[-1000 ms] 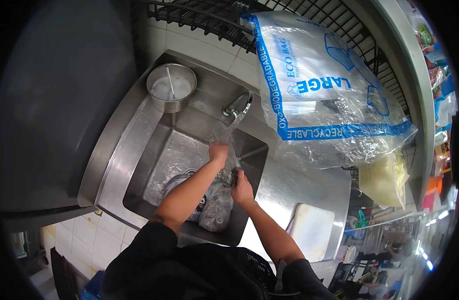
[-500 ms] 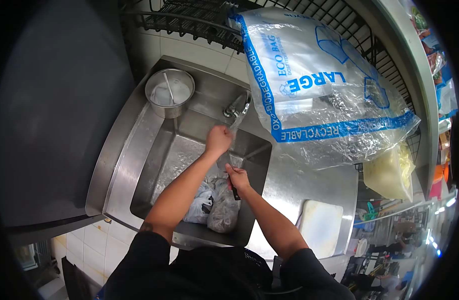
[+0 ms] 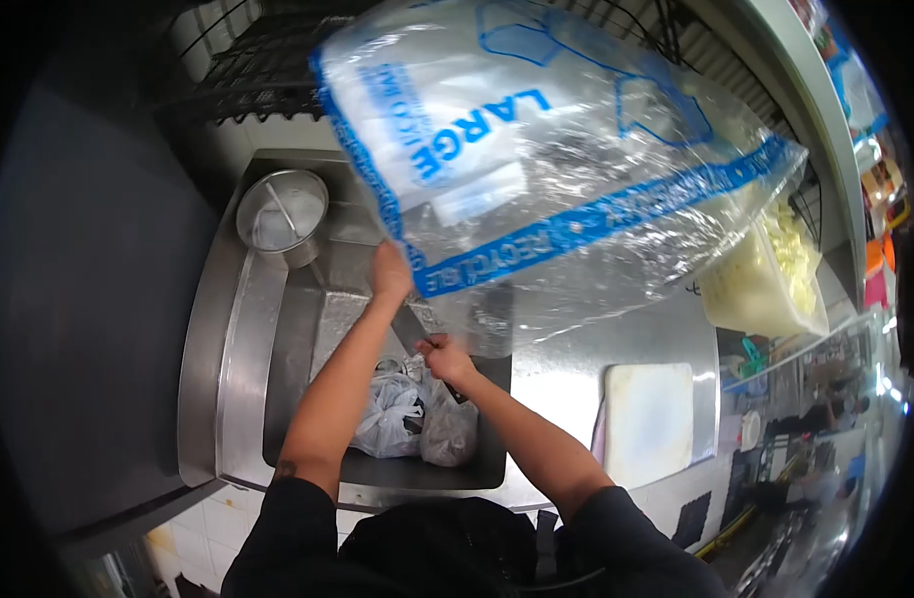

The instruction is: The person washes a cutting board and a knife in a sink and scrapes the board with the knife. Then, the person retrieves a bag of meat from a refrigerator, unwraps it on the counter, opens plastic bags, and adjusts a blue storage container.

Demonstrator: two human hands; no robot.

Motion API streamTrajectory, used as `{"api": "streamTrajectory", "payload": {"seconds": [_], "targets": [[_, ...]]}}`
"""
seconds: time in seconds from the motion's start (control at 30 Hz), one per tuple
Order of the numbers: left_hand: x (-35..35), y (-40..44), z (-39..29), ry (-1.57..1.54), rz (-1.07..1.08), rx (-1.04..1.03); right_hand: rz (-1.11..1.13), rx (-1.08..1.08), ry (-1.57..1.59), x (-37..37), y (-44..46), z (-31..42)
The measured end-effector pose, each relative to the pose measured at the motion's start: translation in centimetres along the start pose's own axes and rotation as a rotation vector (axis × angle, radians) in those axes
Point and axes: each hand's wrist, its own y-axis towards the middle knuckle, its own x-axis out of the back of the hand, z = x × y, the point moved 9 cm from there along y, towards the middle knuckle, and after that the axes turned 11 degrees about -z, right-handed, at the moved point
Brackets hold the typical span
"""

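My right hand (image 3: 445,361) is closed on the dark handle of a knife (image 3: 409,329), its broad blade pointing up and left over the sink (image 3: 246,389). My left hand (image 3: 389,271) is farther up, beyond the blade, at the edge of a big clear plastic bag (image 3: 586,224) with blue print. Its fingers are hidden and blurred, and the tap is out of sight behind that bag. Below my hands, a white plastic bag (image 3: 382,414) and a clear bag (image 3: 449,434) with unclear contents lie in the basin.
A metal pot (image 3: 299,251) with a utensil in it stands at the sink's far left corner. To the right, a white cutting board (image 3: 648,424) lies on the steel counter (image 3: 566,384). A tub (image 3: 746,289) of pale yellow pieces sits behind it. A black rack (image 3: 267,70) hangs above.
The view has shifted, so the big printed bag now covers the tap. My left hand has moved from beside the running water to the bag's edge. The knife stays in my right hand.
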Motion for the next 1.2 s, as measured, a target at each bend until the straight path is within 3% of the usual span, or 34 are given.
{"api": "streamTrajectory", "payload": {"seconds": [0.03, 0.07, 0.1, 0.13, 0.23, 0.27, 0.3, 0.33, 0.4, 0.43, 0.5, 0.53, 0.6, 0.67, 0.73, 0.77, 0.8, 0.9, 1.03, 1.1, 1.13, 1.2], "targets": [[-1.4, 2.0, 6.3, -0.576, 0.067, 0.304, -0.015, -0.007, 0.018, 0.3, -0.9, 0.8], [-2.6, 3.6, 12.3, -0.944, 0.051, 0.593, -0.042, 0.148, -0.159, 0.7, -1.8, 2.5], [-2.9, 4.0, 13.3, -0.932, 0.09, 0.645, -0.076, 0.296, -0.338, 0.8, -2.8, 4.0], [-1.7, 4.1, 13.4, -0.691, 0.139, 0.571, -0.01, 0.268, -0.447, 0.2, -3.8, 3.8], [-0.5, 6.1, 13.8, 0.297, 0.402, 0.197, 0.153, 0.198, -0.794, 1.6, -8.3, 3.9], [-1.1, 6.6, 14.3, 0.422, 0.468, 0.2, 0.134, 0.237, -0.825, 2.2, -9.5, 3.6], [-0.7, 5.1, 12.9, 0.354, 0.5, 0.196, 0.121, 0.278, -0.86, 2.7, -10.7, 3.1], [-1.6, 4.7, 12.9, 0.481, 0.474, 0.435, 0.055, 0.215, -0.83, 4.1, -11.6, 1.9], [-2.7, 4.7, 14.0, 0.124, 0.418, 0.649, -0.049, 0.407, -0.859, 5.2, -13.8, 2.1], [-2.6, 6.0, 14.0, 0.135, 0.461, 0.638, -0.083, 0.378, -0.852, 6.3, -14.6, 1.4], [-5.4, 6.2, 11.7, -0.19, 0.843, 0.747, -0.018, 0.42, -0.819, 7.3, -16.4, 0.4], [-6.7, 6.3, 10.2, -0.178, 0.862, 0.744, -0.036, 0.408, -0.811, 8.1, -16.8, -0.4], [-5.0, 9.4, 7.9, -0.353, 0.384, 0.736, -0.049, 0.42, -0.706, 7.7, -18.3, -1.5], [-5.7, 11.4, 7.0, 0.088, 0.442, 0.62, -0.009, 0.41, -0.78, 7.3, -19.1, -2.4], [-4.6, 13.4, 12.5, 0.505, 0.48, 0.451, -0.072, 0.367, -0.695, 7.1, -20.6, -2.7], [-3.7, 13.7, 15.3, 0.569, 0.466, 0.448, -0.072, 0.321, -0.607, 7.2, -21.2, -3.0], [-3.3, 13.0, 16.7, 0.475, 0.479, 0.523, -0.095, 0.321, -0.591, 7.6, -21.5, -3.1], [-6.1, 1.9, 8.7, -0.212, 0.592, 0.98, 0.014, 0.232, -0.545, 7.5, -23.2, -3.9], [-7.0, 3.9, 7.8, -0.318, 0.571, 0.983, -0.062, 0.303, -0.62, 8.6, -23.9, -4.7], [-7.9, 3.3, 5.8, -0.468, 0.653, 1.137, -0.058, 0.315, -0.647, 8.6, -23.4, -5.7], [-7.7, 2.6, 5.5, -0.471, 0.635, 1.137, -0.038, 0.333, -0.674, 8.5, -23.6, -5.6], [-7.3, 2.0, 4.1, -0.24, 0.698, 0.729, 0.01, 0.325, -0.689, 9.3, -24.1, -4.7]]}}
